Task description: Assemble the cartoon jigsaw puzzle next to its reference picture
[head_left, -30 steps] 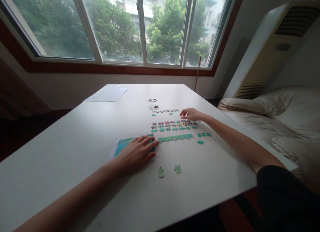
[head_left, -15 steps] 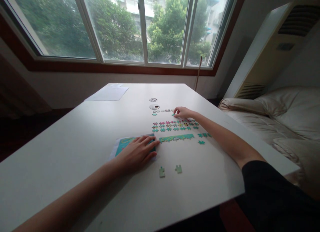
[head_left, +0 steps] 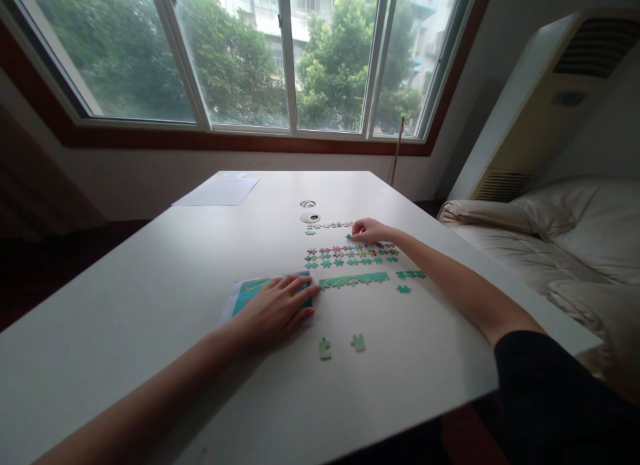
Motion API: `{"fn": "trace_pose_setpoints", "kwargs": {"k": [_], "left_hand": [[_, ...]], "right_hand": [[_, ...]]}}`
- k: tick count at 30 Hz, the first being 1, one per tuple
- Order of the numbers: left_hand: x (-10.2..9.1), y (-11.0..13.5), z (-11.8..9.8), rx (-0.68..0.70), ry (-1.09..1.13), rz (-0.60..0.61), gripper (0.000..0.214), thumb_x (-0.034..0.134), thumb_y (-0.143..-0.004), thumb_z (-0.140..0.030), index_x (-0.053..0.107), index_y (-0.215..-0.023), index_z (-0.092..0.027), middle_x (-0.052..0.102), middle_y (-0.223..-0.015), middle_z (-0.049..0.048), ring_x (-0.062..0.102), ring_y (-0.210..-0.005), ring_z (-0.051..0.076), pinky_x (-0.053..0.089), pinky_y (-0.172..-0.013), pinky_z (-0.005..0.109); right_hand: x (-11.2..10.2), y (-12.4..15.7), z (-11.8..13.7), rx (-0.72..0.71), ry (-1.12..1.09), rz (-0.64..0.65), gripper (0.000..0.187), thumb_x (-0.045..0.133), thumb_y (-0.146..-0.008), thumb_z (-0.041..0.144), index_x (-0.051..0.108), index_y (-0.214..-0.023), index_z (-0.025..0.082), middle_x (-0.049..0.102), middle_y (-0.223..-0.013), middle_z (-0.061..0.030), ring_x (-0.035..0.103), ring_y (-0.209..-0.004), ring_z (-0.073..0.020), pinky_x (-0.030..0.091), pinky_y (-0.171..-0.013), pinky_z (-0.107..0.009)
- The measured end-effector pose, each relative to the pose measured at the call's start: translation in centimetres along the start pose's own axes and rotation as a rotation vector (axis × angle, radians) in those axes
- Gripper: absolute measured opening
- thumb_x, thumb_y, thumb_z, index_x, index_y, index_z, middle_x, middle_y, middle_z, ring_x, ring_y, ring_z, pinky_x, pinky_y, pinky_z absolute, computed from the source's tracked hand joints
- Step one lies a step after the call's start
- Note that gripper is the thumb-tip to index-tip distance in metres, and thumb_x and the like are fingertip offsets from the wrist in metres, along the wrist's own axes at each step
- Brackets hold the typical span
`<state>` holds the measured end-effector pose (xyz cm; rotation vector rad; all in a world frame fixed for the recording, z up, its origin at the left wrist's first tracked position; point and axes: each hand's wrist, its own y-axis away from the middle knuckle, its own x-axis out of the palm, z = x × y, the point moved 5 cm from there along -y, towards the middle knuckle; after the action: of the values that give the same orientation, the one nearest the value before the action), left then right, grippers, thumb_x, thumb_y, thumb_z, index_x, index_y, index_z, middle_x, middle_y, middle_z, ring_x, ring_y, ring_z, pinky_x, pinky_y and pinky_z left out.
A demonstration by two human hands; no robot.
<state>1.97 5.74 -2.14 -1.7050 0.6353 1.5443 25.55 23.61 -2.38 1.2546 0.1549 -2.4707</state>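
My left hand [head_left: 283, 303] lies flat with fingers spread over a teal picture sheet [head_left: 253, 290], covering much of it. My right hand [head_left: 370, 231] reaches to the far rows, its fingers pinched at a small green puzzle piece [head_left: 349, 237]; the fingertips are partly hidden. Just beyond it runs a row of pale puzzle pieces [head_left: 327, 225]. Nearer me lie rows of pink, yellow and green puzzle pieces [head_left: 339, 263], partly behind my right hand and forearm. A joined green puzzle strip [head_left: 354, 280] sits right of the sheet.
Two loose pale-green pieces [head_left: 325, 349] lie near me on the white table [head_left: 150, 271]. Teal pieces [head_left: 411, 274] sit by my right forearm. Two round pictured discs [head_left: 310, 218] and a white paper [head_left: 216, 191] are farther back. A sofa [head_left: 545, 218] stands at right.
My right hand has shifted slightly right and its fingers are more curled in, with the green piece at the fingertips. My left hand stays on the sheet. The view has tipped a little.
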Motion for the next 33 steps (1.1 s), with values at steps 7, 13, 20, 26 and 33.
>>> {"fn": "trace_pose_setpoints", "kwargs": {"k": [7,13,20,26,33], "left_hand": [[-0.1,0.0,0.0,0.009,-0.001,-0.006,0.037,0.031,-0.095,-0.039,0.041,-0.128,-0.025,0.048,-0.128,0.0091,0.046,-0.116,0.026,0.039,-0.094,0.043],[-0.4,0.0,0.3,0.014,-0.031,0.001,0.036,0.033,-0.095,-0.037,0.043,-0.126,-0.024,0.047,-0.129,0.0096,0.045,-0.117,0.025,0.039,-0.094,0.044],[-2.1,-0.3,2.5,-0.002,-0.013,-0.050,0.027,0.040,-0.093,-0.034,0.056,-0.113,-0.025,0.058,-0.116,0.0066,0.049,-0.109,0.023,0.040,-0.091,0.042],[-2.7,-3.5,5.5,-0.075,-0.019,0.047,0.026,0.037,-0.093,-0.028,0.061,-0.104,-0.023,0.065,-0.101,0.0039,0.058,-0.094,0.019,0.044,-0.082,0.036],[-1.0,-8.4,9.9,-0.230,-0.095,0.028,0.027,0.042,-0.089,-0.026,0.059,-0.109,-0.019,0.059,-0.113,0.0092,0.056,-0.100,0.023,0.043,-0.083,0.036]], "right_hand": [[-0.6,3.5,0.4,-0.112,-0.157,-0.041,0.041,0.065,-0.066,0.048,0.060,-0.084,0.011,0.062,-0.073,-0.0030,0.054,-0.061,-0.0096,0.042,-0.056,-0.023],[-1.5,8.6,0.7,-0.162,-0.365,-0.020,0.039,0.068,-0.066,0.045,0.061,-0.086,0.012,0.064,-0.076,-0.0043,0.058,-0.069,-0.0123,0.046,-0.065,-0.027],[-2.6,13.8,-0.2,-0.089,-0.301,-0.029,0.040,0.066,-0.068,0.047,0.061,-0.088,0.013,0.063,-0.077,-0.0052,0.057,-0.070,-0.0139,0.045,-0.065,-0.028],[-3.0,15.3,-0.9,-0.023,-0.137,0.082,0.035,0.063,-0.068,0.047,0.057,-0.080,0.015,0.058,-0.072,-0.0023,0.050,-0.064,-0.0124,0.040,-0.059,-0.026],[-3.1,16.2,-1.6,0.026,-0.045,0.171,0.020,0.058,-0.069,0.034,0.049,-0.072,0.017,0.058,-0.073,-0.0027,0.052,-0.068,-0.0151,0.041,-0.064,-0.028]]}}
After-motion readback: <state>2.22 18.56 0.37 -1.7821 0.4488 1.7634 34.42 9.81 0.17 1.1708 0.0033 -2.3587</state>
